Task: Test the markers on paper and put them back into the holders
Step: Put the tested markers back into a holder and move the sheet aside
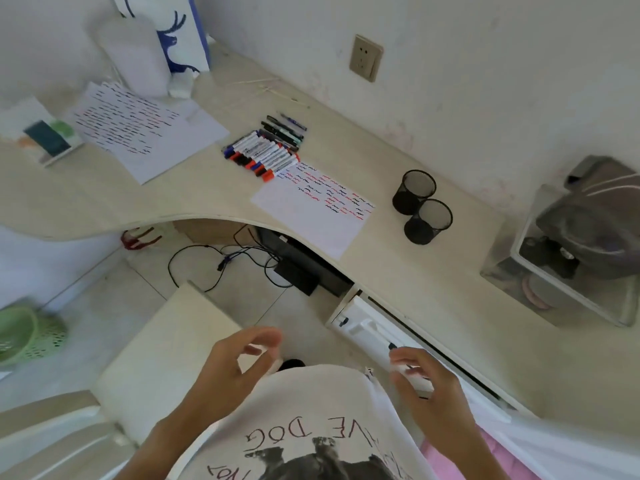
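on the bench: we see a test sheet [313,206] with rows of red, blue and black squiggles across its far half; the near half is bare.
markers: a bundle of markers [265,152] lies side by side just beyond the sheet's far corner, touching its edge, capped as far as we can tell.
holders: two black mesh holders [420,206] stand touching each other to the right of the sheet, and both look empty.
right hand: our right hand [420,379] has its grip curled round a white marker [414,372], held low by the body, well apart from the sheet.
left hand: our left hand [242,355] has curled fingers; something small and pale may be pinched there, perhaps a cap, but blur hides it and we cannot tell.
progress: we judge testing well along, while no marker has gone into the holders yet.
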